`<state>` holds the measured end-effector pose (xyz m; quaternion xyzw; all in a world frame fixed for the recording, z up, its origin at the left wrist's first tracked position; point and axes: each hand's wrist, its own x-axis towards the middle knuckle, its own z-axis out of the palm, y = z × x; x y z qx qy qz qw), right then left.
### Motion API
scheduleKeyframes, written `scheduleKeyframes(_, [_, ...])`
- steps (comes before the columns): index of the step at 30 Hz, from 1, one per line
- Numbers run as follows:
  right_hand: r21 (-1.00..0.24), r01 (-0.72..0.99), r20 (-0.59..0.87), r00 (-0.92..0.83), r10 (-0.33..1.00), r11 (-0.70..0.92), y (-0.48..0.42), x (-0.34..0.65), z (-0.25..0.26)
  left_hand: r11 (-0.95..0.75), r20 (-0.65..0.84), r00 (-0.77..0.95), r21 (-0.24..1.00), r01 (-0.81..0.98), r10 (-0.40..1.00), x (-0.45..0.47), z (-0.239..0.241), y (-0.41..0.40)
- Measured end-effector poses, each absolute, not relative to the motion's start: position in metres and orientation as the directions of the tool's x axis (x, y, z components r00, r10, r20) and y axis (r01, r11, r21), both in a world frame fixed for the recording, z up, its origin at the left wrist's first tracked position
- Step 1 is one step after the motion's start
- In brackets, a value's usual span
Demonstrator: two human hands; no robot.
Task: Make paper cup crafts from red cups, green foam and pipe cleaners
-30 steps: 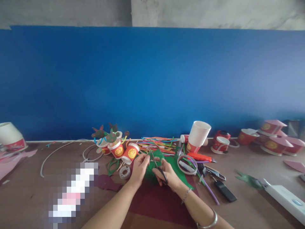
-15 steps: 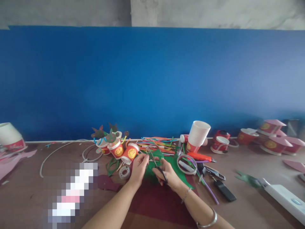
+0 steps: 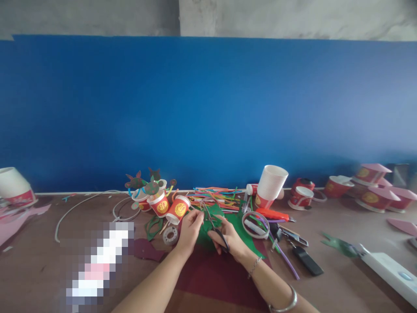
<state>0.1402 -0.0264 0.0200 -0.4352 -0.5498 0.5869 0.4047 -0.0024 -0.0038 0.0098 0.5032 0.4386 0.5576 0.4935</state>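
Note:
My left hand [image 3: 190,229] pinches the edge of a green foam sheet [image 3: 241,226] just above the table. My right hand [image 3: 230,237] is closed on the black handles of a pair of scissors [image 3: 213,224], whose blades point up and away into the green sheet. Both hands meet over a dark red foam sheet [image 3: 215,274] that lies flat near me. A bracelet and a bangle are on my right wrist.
Red paper cups with foam flowers [image 3: 156,198], a heap of coloured straws [image 3: 215,195], a stack of white cups [image 3: 270,184], a tape roll [image 3: 170,235], a red cutter [image 3: 273,214] and a black device [image 3: 308,261] surround the hands. More red cups [image 3: 374,191] stand at the right.
Almost nothing has moved; my hands and the scissors stay on the green sheet with only a slight shift.

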Motion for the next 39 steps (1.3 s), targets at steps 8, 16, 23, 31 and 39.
scheduleKeyframes(8, [-0.996,0.037,-0.083,-0.286,0.955,-0.076,-0.0262,0.141,0.021,-0.134,0.134,-0.007,0.986,-0.102,0.991,-0.0027,0.0103,-0.0035])
scheduleKeyframes(16, [-0.997,0.057,-0.073,-0.302,0.95,-0.058,-0.0253,0.1415,0.0215,-0.133,0.129,-0.046,0.985,-0.111,0.991,-0.0031,0.0057,-0.0015])
scheduleKeyframes(23, [-0.996,0.041,-0.093,-0.301,0.949,-0.084,-0.0262,0.1399,0.0218,-0.144,0.14,-0.04,0.983,-0.115,0.989,-0.0026,0.008,-0.0027])
scheduleKeyframes(31, [-0.994,0.097,-0.079,-0.299,0.951,-0.052,-0.0272,0.1422,0.0214,-0.139,0.138,-0.016,0.983,-0.123,0.99,-0.0003,0.0107,-0.0054])
scheduleKeyframes(39, [-0.997,0.055,-0.077,-0.323,0.943,-0.063,-0.0248,0.1431,0.0189,-0.112,0.105,-0.054,0.984,-0.139,0.993,-0.0004,0.0118,-0.0052])
